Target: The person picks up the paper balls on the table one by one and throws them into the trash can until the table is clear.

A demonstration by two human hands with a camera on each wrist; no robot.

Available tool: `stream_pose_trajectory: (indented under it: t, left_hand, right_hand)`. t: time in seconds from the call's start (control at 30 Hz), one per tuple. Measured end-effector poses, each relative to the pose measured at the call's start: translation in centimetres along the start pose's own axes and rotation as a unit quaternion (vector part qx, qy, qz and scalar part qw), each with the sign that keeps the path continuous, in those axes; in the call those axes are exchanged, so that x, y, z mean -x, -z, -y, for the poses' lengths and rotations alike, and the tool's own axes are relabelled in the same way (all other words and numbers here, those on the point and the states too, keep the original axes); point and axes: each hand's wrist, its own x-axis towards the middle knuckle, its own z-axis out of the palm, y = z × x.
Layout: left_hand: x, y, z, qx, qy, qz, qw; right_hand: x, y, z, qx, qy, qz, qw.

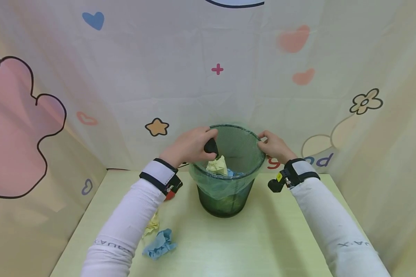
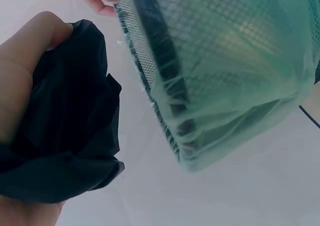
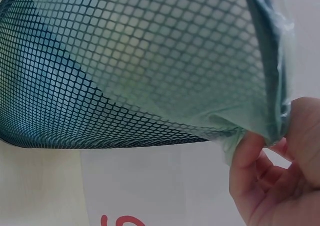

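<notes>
A dark mesh wastebasket (image 1: 208, 200) stands on the table, lined with a thin green bag (image 1: 208, 184) folded over its rim. Crumpled yellow paper (image 1: 217, 166) and some blue paper (image 1: 233, 173) show inside it. My left hand (image 1: 192, 145) grips a crumpled black paper (image 2: 65, 116) over the left part of the basket's mouth; the left wrist view has the thumb pressed on its edge. On the right side, my right hand (image 1: 276, 147) pinches the rim and bag between thumb and fingers, with a bit of bag bunched at the fingertips in the right wrist view.
On the table (image 1: 228, 246), left of the basket, lie a crumpled blue paper (image 1: 159, 244), a yellow one (image 1: 152, 224) partly behind the left sleeve, and a red piece (image 1: 170, 195) beneath the left wrist. A printed curtain (image 1: 180, 77) hangs close behind the basket.
</notes>
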Motion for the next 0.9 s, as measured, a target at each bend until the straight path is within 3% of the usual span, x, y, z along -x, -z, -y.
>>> stream_pose_trajectory:
  t: [0.27,0.9]
  left_hand:
    - [-1.8,-0.4,-0.2,-0.009,0.009,0.028,0.9995]
    - [-5.2,-0.2,-0.5,0.013,0.049,0.058,0.9970]
  right_hand:
    - [0.1,0.0,-0.1,0.000,-0.003,0.001,1.000]
    - [-0.1,0.2,0.1,-0.003,-0.008,0.012,1.000]
